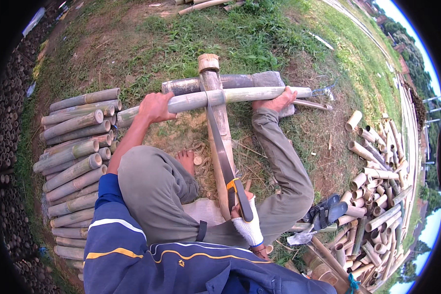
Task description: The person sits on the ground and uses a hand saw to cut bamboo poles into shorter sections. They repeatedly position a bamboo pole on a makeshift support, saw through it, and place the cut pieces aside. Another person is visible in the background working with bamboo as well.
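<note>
Patchy grass and bare dirt (323,169) make up the whole workspace here, with a neat stack of bamboo lengths (76,183) on the left and a messy heap of short bamboo offcuts (377,193) over on the right. Long greenish bamboo pole (193,101) is the main piece: it lies crosswise over a wooden beam (221,130) that runs away from the person, near the beam's round end. Behind it sits a thick dark log (186,87) with a grey stone (267,79) at its right end.

Left hand (156,107) is bare and wrapped around the pole, left of the beam. Right hand (247,224), in a white knit glove, is closed around the orange-and-black handle of a handsaw (221,149). Its blade slants up to the pole and crosses it right over the beam. Person's right foot (278,100) rests against the pole further right. Dark sandals (328,211) lie beside the offcuts, near a clear plastic bag (301,237).
</note>
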The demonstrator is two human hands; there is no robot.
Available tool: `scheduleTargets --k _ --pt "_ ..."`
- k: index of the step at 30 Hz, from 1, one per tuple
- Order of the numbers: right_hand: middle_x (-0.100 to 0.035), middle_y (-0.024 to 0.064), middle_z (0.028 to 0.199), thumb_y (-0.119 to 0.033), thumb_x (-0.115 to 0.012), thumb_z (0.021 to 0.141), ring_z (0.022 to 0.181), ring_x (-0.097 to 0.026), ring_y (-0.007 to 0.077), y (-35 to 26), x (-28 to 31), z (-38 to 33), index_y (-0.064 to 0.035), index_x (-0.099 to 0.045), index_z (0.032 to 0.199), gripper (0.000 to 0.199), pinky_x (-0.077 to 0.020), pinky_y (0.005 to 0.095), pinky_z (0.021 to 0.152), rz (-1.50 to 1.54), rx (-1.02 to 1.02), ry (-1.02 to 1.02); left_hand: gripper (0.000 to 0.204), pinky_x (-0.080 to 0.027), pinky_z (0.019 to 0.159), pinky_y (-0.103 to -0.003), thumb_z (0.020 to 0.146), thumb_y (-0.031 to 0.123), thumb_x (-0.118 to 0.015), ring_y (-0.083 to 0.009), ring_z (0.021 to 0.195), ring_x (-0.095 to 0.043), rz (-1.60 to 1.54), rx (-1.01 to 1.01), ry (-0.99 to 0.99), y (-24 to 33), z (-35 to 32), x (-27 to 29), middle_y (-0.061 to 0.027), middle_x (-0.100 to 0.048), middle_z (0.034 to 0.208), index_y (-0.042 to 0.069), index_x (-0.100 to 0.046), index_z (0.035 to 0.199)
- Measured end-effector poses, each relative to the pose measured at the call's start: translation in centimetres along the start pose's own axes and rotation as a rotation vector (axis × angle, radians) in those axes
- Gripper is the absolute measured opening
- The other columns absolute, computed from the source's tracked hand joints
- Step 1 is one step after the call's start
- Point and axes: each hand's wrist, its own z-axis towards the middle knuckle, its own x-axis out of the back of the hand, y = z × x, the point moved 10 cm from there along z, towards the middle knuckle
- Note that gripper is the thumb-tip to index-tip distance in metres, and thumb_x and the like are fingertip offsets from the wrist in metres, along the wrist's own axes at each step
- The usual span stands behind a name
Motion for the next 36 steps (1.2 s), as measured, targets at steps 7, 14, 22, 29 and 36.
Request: scheduleTargets --k 7,14,22,29,36 --pt "-0.062 0.0093 0.119 0.001 -0.068 0.093 0.107 -0.063 0.0214 -1.9 -8.3 28.2 -0.0057 -0.052 0.141 0.051 -0.0516 0.0324 0.098 0.167 0.130 -0.006 0.070 -0.062 0.095 -0.052 0.076 0.048 -0.089 -0.0409 0.102 -0.079 -0.002 0.006 0.061 -0.4 -0.1 0.8 -0.0214 -0.081 0.107 0.011 -0.069 0.132" --pt "-0.058 0.0021 0.112 0.005 -0.066 0.091 0.089 -0.058 0.0080 -0.7 -5.9 11.3 -0.0065 -0.047 0.154 0.067 -0.0531 0.0271 0.085 0.135 0.161 -0.029 0.071 -0.061 0.097 -0.053 0.076 0.047 -0.089 -0.0416 0.107 -0.077 -0.023 0.101 -0.003 -3.8 -3.1 0.4 -0.0219 -0.081 0.111 0.012 -0.069 0.134" --pt "-0.059 0.0060 0.123 0.001 -0.067 0.092 0.107 -0.060 0.0119 -0.9 -4.6 11.1 -0.0066 -0.047 0.153 0.065 -0.0502 0.0283 0.097 0.077 0.162 -0.029 0.073 -0.061 0.096 -0.054 0.077 0.037 -0.093 -0.0417 0.109 -0.076 -0.067 -0.147 0.234 2.0 0.5 0.2 -0.0203 -0.077 0.116 0.011 -0.062 0.138" --pt "-0.062 0.0082 0.120 -0.002 -0.071 0.093 0.103 -0.063 0.0126 -0.1 -8.2 23.1 -0.0060 -0.047 0.151 0.063 -0.0536 0.0302 0.093 0.203 0.068 -0.011 0.066 -0.063 0.093 -0.053 0.076 0.039 -0.092 -0.0430 0.105 -0.078 -0.045 -0.001 0.104 6.8 5.3 -1.5 -0.0206 -0.080 0.115 0.009 -0.065 0.128" --pt "-0.068 0.0095 0.106 0.002 -0.068 0.088 0.086 -0.067 0.0158 1.0 -1.0 0.6 -0.0088 -0.051 0.155 0.070 -0.0563 0.0311 0.086 -0.024 0.071 0.054 0.064 -0.062 0.093 -0.055 0.075 0.029 -0.092 -0.0444 0.106 -0.078 -0.220 0.072 0.165 4.3 3.7 -2.0 -0.0217 -0.081 0.114 0.011 -0.067 0.132"
